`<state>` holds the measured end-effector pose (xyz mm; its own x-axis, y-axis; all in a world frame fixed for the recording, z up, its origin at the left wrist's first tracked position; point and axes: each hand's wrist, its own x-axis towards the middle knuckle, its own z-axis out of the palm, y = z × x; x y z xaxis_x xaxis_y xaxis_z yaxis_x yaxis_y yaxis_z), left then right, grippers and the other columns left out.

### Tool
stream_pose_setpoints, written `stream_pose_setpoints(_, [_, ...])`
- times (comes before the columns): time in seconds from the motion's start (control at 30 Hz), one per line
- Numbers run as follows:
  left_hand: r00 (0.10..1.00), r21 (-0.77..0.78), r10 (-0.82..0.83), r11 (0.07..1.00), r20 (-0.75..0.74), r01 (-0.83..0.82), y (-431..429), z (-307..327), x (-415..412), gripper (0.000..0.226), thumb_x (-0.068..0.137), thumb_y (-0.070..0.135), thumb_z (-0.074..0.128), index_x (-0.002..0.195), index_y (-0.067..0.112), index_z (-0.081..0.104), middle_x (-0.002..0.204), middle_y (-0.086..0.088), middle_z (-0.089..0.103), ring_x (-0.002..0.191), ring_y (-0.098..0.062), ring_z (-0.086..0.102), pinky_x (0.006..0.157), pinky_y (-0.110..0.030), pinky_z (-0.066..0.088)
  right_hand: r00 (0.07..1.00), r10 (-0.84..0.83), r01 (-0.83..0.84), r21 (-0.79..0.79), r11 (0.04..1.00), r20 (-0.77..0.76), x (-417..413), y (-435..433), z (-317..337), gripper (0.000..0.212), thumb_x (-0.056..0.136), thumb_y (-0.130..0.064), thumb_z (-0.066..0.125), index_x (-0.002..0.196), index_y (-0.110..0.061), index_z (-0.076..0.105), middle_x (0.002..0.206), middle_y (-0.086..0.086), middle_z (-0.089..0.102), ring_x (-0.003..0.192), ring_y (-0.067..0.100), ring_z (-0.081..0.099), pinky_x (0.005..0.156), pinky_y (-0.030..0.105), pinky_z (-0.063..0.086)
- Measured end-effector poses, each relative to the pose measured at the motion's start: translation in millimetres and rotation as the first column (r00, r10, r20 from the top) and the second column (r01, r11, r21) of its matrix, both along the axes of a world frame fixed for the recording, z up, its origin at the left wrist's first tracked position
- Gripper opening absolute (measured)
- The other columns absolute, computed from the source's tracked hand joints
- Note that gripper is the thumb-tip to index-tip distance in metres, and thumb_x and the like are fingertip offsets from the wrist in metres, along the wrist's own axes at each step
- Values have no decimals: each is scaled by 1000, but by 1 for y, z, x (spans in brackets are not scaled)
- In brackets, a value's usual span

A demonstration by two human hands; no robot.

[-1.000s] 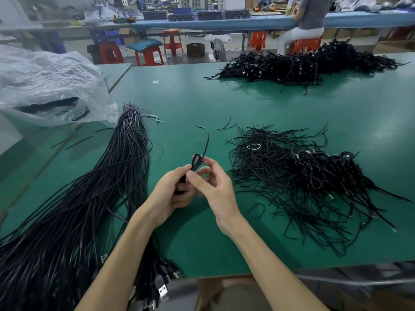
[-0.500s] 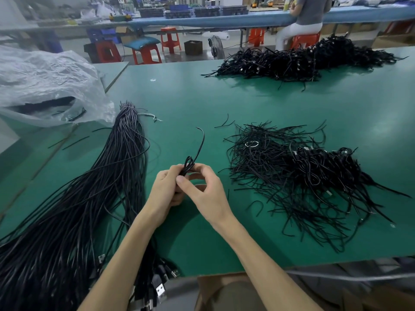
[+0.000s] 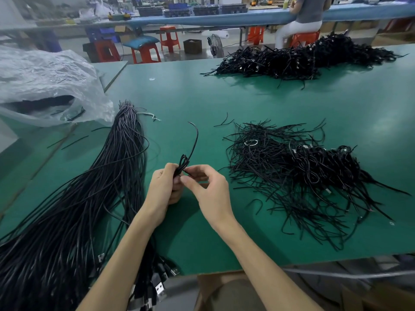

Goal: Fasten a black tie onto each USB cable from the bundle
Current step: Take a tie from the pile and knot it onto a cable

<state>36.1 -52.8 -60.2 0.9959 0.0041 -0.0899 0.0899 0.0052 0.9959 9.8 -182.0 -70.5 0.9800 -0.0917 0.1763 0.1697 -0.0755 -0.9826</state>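
Right hand point(image 3: 208, 189) closes in, pinching the black tie point(image 3: 196, 140); left hand point(image 3: 165, 187) grips the folded USB cable point(image 3: 181, 161). Both look light and limp; hold beside the loop.

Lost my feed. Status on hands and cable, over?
Left hand grips looped cable. Right hand pinches thin strand at loop, likely tie. Bundle left, tie pile right, nothing in the way.
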Motion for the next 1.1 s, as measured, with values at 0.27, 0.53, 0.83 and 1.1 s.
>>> stream_pose_setpoints(0.27, [1000,-13,-4,1000,-18,4,-1,0,-1,29,83,33,43,55,26,37,49,7,22,43,-13,11,40,-19,11,999,13,-13,21,1000,-31,1,-2,-3,11,88,-28,79,93,-22,72,86,-15,74,84,-3,66,75,10,47])
stream_pose_setpoints(0.53, [991,21,121,992,53,-122,1,-2,-2,25,81,29,47,63,13,52,52,2,30,42,-11,20,40,-20,18,993,116,-116,-71,991,-8,-5,3,-1,18,93,-37,72,104,-24,65,97,-13,71,92,-1,64,76,8,44])
stream_pose_setpoints(0.83, [984,89,59,993,165,-74,-6,-2,-4,31,90,32,44,68,11,47,48,7,34,41,-9,25,39,-19,22,997,74,-76,-58,995,-27,-3,2,-1,19,93,-35,74,101,-20,65,95,-11,72,89,-1,64,76,12,47])
stream_pose_setpoints(1.1, [949,141,92,980,302,-140,-5,-6,-5,41,101,12,41,60,8,46,44,14,39,39,-1,34,42,-12,31,994,100,-101,-14,995,-46,-3,2,0,21,90,-36,77,103,-24,67,93,-13,73,87,1,67,70,21,52])
